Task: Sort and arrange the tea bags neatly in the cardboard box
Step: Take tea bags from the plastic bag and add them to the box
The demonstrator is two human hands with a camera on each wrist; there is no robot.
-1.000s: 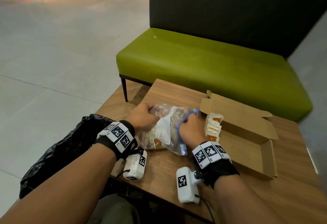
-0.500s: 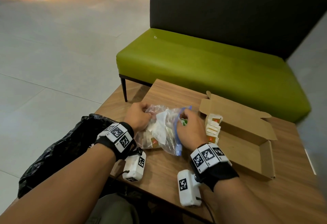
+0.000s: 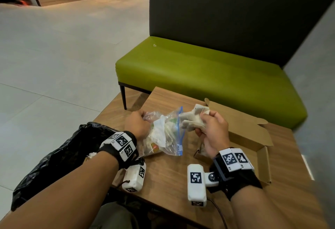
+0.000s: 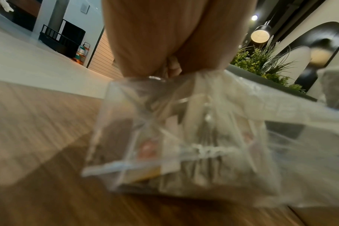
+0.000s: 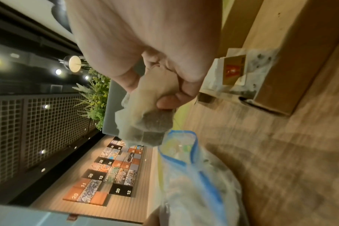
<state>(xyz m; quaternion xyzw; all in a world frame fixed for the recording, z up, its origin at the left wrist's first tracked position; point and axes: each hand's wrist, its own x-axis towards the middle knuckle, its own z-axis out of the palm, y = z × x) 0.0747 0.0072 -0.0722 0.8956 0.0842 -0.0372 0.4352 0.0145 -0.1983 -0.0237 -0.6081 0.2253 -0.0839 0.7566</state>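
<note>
Tea bags [image 3: 193, 120], a small bunch of them, sit clamped in the right hand [image 3: 213, 131], fingers curled round them, raised just above the near end of the cardboard box [image 3: 253, 138]. A few more tea bags stand inside the box at that end, seen in the right wrist view. Just beside the box on its left lies the clear zip bag [image 3: 164, 134] with its blue-edged mouth facing the box; the left hand [image 3: 136, 125] grips its far end, fingers curled into the plastic. Box and bag rest on the wooden counter [image 3: 168, 176].
</note>
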